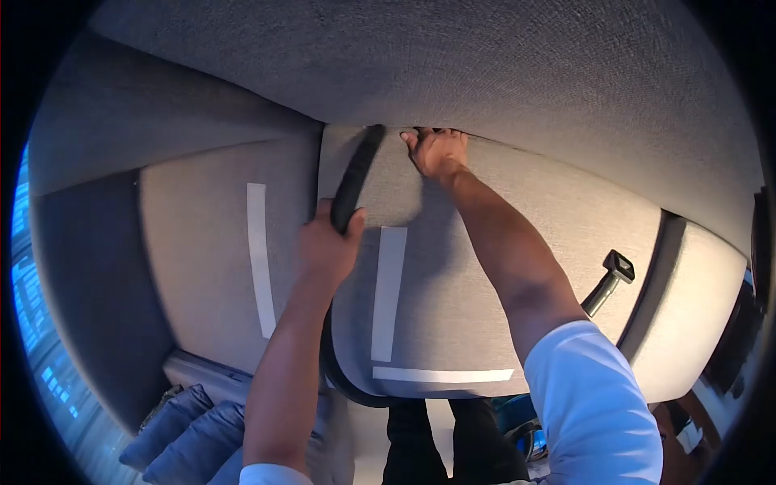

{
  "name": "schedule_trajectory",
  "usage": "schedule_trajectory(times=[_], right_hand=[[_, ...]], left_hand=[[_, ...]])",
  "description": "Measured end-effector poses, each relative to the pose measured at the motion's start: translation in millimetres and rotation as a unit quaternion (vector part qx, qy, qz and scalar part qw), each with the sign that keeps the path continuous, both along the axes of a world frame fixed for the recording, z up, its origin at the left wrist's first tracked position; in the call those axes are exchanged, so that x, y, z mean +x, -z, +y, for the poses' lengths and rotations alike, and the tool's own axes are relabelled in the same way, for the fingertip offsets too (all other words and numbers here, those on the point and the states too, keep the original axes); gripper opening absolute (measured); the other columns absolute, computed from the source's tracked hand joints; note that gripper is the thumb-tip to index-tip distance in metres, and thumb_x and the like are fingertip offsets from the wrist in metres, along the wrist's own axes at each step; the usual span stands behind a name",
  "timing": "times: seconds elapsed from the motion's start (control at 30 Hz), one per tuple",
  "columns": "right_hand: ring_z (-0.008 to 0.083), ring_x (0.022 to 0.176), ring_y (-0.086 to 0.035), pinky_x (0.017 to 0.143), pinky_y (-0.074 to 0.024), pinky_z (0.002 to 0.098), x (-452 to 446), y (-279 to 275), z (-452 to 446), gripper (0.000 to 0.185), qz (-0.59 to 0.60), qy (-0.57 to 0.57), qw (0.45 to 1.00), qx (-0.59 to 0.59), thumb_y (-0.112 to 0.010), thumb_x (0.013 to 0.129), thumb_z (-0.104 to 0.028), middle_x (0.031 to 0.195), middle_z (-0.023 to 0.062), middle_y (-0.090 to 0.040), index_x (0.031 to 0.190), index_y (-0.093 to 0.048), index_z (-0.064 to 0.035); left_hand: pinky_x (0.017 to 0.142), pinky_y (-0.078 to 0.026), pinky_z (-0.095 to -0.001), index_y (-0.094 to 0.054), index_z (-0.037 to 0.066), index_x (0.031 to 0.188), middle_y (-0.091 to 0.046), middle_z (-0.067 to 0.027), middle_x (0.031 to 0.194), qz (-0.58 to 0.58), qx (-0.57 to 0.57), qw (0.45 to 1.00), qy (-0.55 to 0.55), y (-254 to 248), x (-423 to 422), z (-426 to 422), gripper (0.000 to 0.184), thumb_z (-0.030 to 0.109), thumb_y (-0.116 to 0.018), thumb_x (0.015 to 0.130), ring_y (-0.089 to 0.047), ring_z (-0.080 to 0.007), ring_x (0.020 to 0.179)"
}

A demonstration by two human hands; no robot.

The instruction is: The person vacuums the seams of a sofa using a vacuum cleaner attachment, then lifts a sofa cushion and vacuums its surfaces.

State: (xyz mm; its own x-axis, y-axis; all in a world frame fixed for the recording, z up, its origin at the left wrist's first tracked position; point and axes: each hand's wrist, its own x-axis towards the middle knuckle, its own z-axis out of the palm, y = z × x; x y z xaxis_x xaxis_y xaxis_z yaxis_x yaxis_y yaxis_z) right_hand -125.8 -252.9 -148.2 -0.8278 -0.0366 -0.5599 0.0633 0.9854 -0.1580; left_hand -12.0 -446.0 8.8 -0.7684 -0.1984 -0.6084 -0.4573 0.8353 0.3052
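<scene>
My left hand (pixel 330 246) is wrapped around a long black crevice nozzle (pixel 356 182), whose far end reaches the seam between seat and backrest. At that seam, my right hand (pixel 439 152) curls its fingers over the back edge of the grey seat cushion (pixel 453 275), with the thumb out to the left. A dark gap shows around the fingertips, which are partly hidden. White tape strips (pixel 390 291) lie on this cushion, one lengthwise and one along its front edge.
The backrest (pixel 517 65) rises beyond both hands. Another seat cushion (pixel 210 242) with a tape strip is on the left. A black-headed vacuum attachment (pixel 618 265) rests on the right of the seat. Blue-grey pillows (pixel 194 428) lie at the lower left.
</scene>
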Motion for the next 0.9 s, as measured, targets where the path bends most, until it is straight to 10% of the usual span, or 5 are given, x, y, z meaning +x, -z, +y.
schedule_trajectory(times=[0.33,0.9], right_hand=[[0.0301,0.113,-0.062,0.107,-0.0373,0.0414,11,19,19,0.071,0.116,-0.077,0.99,-0.031,-0.023,0.106,-0.057,0.122,0.0205,-0.066,0.13,-0.058,0.0002],[0.0369,0.124,-0.055,0.108,-0.0376,0.0471,26,18,3,0.07,0.19,-0.102,0.975,0.049,-0.02,0.107,-0.053,0.128,0.0252,-0.06,0.137,-0.049,0.0038]], left_hand=[[0.083,-0.055,-0.0543,-0.048,0.003,0.127,-0.069,-0.028,0.095,-0.02,-0.066,0.997,0.043,21,-18,-14,0.059,0.054,-0.054,0.097,-0.068,-0.0456,0.096],[0.085,-0.055,-0.0532,-0.051,0.001,0.121,-0.069,-0.0294,0.095,-0.002,-0.022,1.0,0.002,34,-6,-15,0.053,0.047,-0.059,0.095,-0.067,-0.0471,0.097]])
